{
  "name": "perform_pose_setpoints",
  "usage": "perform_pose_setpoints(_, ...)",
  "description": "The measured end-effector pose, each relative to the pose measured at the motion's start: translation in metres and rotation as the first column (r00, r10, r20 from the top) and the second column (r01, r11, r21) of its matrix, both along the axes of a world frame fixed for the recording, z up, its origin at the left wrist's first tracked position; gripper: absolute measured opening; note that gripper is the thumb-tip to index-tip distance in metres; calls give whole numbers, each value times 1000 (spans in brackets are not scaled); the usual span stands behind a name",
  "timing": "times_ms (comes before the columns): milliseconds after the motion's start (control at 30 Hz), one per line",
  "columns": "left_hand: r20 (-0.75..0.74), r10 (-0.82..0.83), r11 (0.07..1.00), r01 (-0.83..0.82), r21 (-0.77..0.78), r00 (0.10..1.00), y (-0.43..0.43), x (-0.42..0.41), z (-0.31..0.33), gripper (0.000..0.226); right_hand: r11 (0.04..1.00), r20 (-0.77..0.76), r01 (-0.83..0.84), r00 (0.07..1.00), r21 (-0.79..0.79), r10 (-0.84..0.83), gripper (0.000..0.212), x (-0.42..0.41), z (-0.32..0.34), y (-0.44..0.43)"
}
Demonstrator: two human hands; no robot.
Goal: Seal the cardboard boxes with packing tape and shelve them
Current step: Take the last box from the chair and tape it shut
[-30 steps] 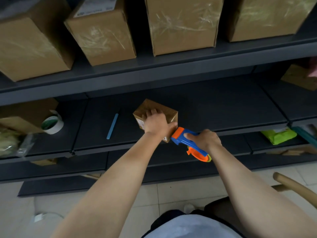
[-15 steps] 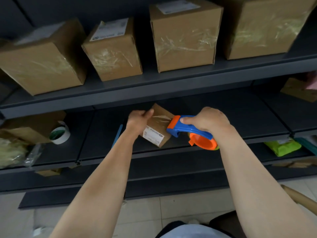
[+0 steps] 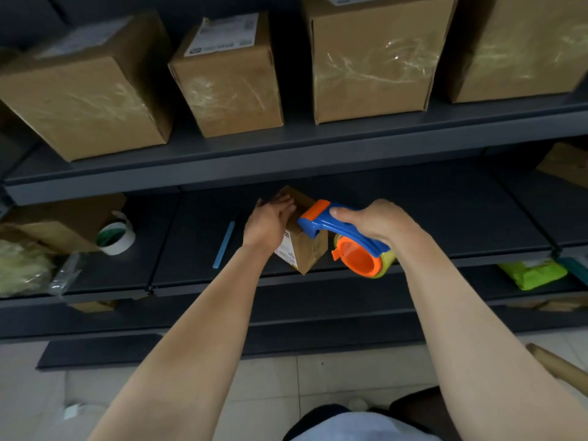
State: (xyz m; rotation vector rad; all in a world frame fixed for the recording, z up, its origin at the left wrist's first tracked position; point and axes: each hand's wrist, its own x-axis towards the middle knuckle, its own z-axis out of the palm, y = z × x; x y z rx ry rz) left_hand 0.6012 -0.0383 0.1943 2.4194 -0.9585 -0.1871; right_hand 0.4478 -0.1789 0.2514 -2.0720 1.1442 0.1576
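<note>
One head-worn wide-angle view looks forward and down, close onto the dark shelving (image 3: 318,146).

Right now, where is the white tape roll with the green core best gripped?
Probably the near rim of the white tape roll with the green core, fingers through its hole, coming from the front: the opening faces up and forward, and brown cardboard crowds its back.

The small labelled cardboard box (image 3: 311,251) tilts, seemingly on a corner, against the left hand (image 3: 269,221). The blue-orange tape dispenser (image 3: 351,241), gripped in the right hand (image 3: 380,222), meets its top.
</note>
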Motion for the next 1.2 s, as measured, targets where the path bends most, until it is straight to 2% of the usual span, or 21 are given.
perform_pose_setpoints(100, -60, 18, 999, -20, -30, 998, -1, 0, 1, 35, 998, 9, 34, 999, 58, -35, 62, -17, -12, -2)
perform_pose_setpoints(233, -10, 6, 1000, -6, 6, 1000, -4, 0, 4, 36, 999, -95, 34, 995, 19, -32, 63, -50, -20, -16)
perform_pose_setpoints(333, 38, -40, 999, 39, 31, 998, -5, 0, 3, 37, 995, -175, 53, 984, 89, -37, 67, -72, -31, -21)
perform_pose_setpoints(467, 70, -55, 996, 50, 71, 996, -5, -1, 3, 38, 995, -132, 55, 990, 78, -45, 64, -56, -48, -5)
perform_pose_setpoints(533, 108, -54, 992, 41, 123, 993, -8, -4, 5, 50, 998, -107, 41, 994, 49, -36, 63, -36, -55, 8)
perform_pose_setpoints(567, 130, -49, 987, 27, 161, 990, -10, -7, 7, 62, 998, -112, 45, 993, 45, -40, 65, -27, -57, 14)
perform_pose_setpoints(633, 200, -65, 960, 7, 280, 978, -13, -11, 9, 85, 997, -127, 61, 990, 43, -55, 68, -15, -60, 22)
perform_pose_setpoints(667, 247, -86, 939, -4, 343, 965, -14, -13, 8, 90, 997, -128, 63, 990, 35, -58, 68, -12, -62, 25)
perform_pose_setpoints(733, 308, -106, 914, -29, 405, 946, -18, -15, 5, 87, 998, -126, 62, 990, 15, -60, 70, -10, -64, 26)
perform_pose_setpoints(900, 276, -89, 933, -17, 359, 957, -20, -22, 3, 74, 996, -108, 85, 991, 40, -80, 73, -12, -65, 28)
perform_pose_setpoints(1000, 206, -42, 971, -9, 241, 978, -11, -14, 13, 61, 996, -25, 90, 996, 22, -89, 67, -14, -57, 24)
perform_pose_setpoints(1100, -60, 25, 998, -21, 57, 998, -1, 1, 25, 41, 996, 14, 55, 998, -67, -54, 65, -12, -35, 13)
perform_pose_setpoints(1200, -319, 16, 996, -43, -75, 948, 7, 13, 21, 34, 984, -50, -29, 999, -177, 20, 62, -1, -15, 9)
